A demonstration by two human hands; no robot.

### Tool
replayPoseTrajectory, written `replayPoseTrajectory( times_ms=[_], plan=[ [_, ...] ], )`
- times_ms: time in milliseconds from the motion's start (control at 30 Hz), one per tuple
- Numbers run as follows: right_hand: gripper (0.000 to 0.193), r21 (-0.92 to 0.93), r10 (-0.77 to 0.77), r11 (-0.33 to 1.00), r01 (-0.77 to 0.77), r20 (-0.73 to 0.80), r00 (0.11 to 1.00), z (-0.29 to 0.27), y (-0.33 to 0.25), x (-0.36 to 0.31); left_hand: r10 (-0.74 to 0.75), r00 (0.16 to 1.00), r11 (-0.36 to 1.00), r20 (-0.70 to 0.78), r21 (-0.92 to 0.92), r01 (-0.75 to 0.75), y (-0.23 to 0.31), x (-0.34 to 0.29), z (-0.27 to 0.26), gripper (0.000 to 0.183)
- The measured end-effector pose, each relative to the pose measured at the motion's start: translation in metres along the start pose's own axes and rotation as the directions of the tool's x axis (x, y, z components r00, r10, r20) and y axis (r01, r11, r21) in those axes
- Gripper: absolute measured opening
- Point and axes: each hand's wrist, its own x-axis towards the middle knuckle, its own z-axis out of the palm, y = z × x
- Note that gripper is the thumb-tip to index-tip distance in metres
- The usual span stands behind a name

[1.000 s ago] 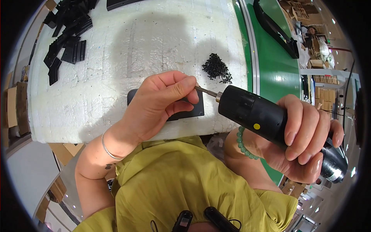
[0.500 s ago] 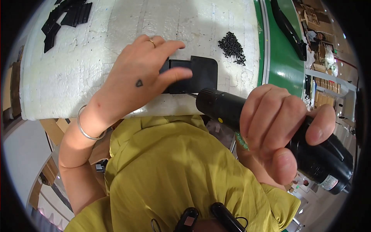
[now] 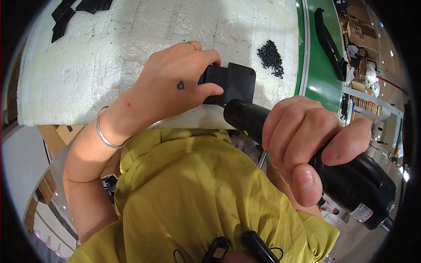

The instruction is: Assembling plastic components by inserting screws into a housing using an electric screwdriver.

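Observation:
My left hand (image 3: pixel 177 79) grips the left part of a black plastic piece (image 3: pixel 241 83) on the white table, thumb on top and fingers curled over its far edge. In my right hand (image 3: pixel 302 140) is a black electric screwdriver (image 3: pixel 247 116), fingers wrapped round its barrel. Its nose points left at the near edge of the plastic piece, close to my left thumb. The bit tip is mostly hidden, so whether it sits in a screw I cannot tell. Beyond and to the right lies a pile of small black screws (image 3: pixel 271 59).
The white padded table top (image 3: pixel 83 83) carries black plastic parts (image 3: pixel 63 19) at the far left. A green surface (image 3: pixel 322 90) borders it on the right, with a long curved black part (image 3: pixel 329 44) on it. Farther right, a person (image 3: pixel 359 52) appears among shelves and boxes.
My left hand has closed onto the black plastic piece, its thumb and fingers having been more spread before. The screwdriver's nose has come closer to the piece. The whole view has shifted slightly.

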Motion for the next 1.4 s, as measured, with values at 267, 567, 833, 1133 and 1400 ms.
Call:
replayPoseTrajectory(
  times_ms=[267, 567, 833, 1133, 1400],
  plan=[
    [0.033, -0.04, 0.048, 0.998, -0.042, 0.173, 0.984, -0.006, -0.003, 0.009, 0.055, 0.998, 0.998, 0.002, -0.022, -0.055, -0.002, -0.001, 0.0, 0.033],
    [0.028, 0.028, -0.012, 1.0, 0.012, 0.014, 1.0, -0.003, 0.008, 0.012, -0.053, 0.998, 0.999, 0.019, 0.014, 0.053, -0.006, 0.012, -0.001, 0.034],
    [0.062, 0.185, 0.091, 0.982, 0.027, -0.596, 0.798, -0.024, 0.012, 0.007, -0.474, 0.879, 0.294, 0.054, -0.931, 0.216, 0.024, 0.018, -0.035, 0.037],
    [0.055, 0.288, 0.432, 0.893, -0.346, -0.334, 0.838, -0.019, 0.017, 0.001, -0.23, 0.902, -0.128, 0.365, -0.93, 0.344, 0.037, 0.007, -0.051, 0.031],
    [0.081, 0.262, 0.347, 0.931, -0.253, -0.424, 0.836, -0.014, 0.007, -0.013, -0.448, 0.893, 0.335, 0.05, -0.916, 0.22, 0.019, -0.034, -0.114, 0.061]
  ],
)
